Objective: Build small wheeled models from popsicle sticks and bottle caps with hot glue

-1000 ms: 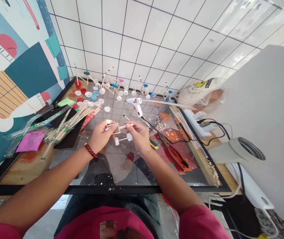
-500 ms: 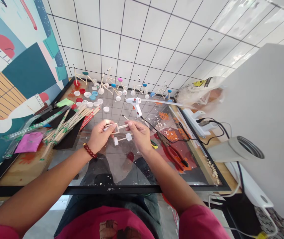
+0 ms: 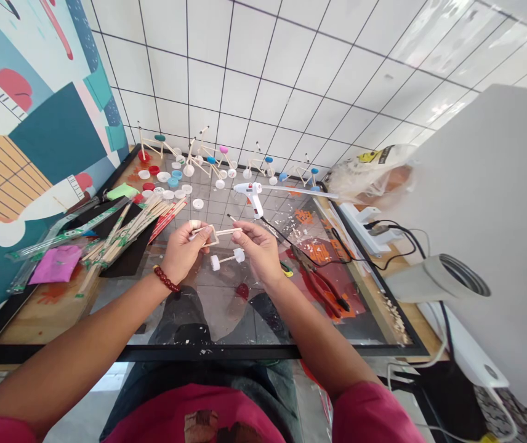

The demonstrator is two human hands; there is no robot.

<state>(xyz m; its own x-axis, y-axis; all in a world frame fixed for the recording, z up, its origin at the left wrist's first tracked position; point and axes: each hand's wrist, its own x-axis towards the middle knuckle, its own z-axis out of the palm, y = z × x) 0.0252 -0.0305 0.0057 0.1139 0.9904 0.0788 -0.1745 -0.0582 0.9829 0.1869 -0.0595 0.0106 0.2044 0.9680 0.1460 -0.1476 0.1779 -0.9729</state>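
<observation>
My left hand (image 3: 185, 246) is closed on a small frame of thin wooden sticks (image 3: 213, 238), pinching its left part between thumb and fingers. From the frame, sticks reach right to my right hand (image 3: 261, 249), whose thumb and fingers close about their end. Below the frame on the glass lies a short stick with white bottle caps (image 3: 215, 263) at both ends. Just beyond my right fingers shows a dark-tipped stick; whether it lies on the table I cannot tell. A white glue gun (image 3: 252, 197) lies farther back.
Several stick-and-cap models (image 3: 210, 160) stand along the tiled wall, with loose bottle caps (image 3: 197, 203) before them. Bundled wooden sticks (image 3: 120, 237) lie left. At right are red-handled pliers (image 3: 323, 286), a black cord (image 3: 291, 242), wood scraps and a grey lamp-like cylinder (image 3: 434, 277).
The stick frame has shifted slightly left and tilted in my hands. My right thumb has moved a little lower, leaving more of the sticks' right end in view.
</observation>
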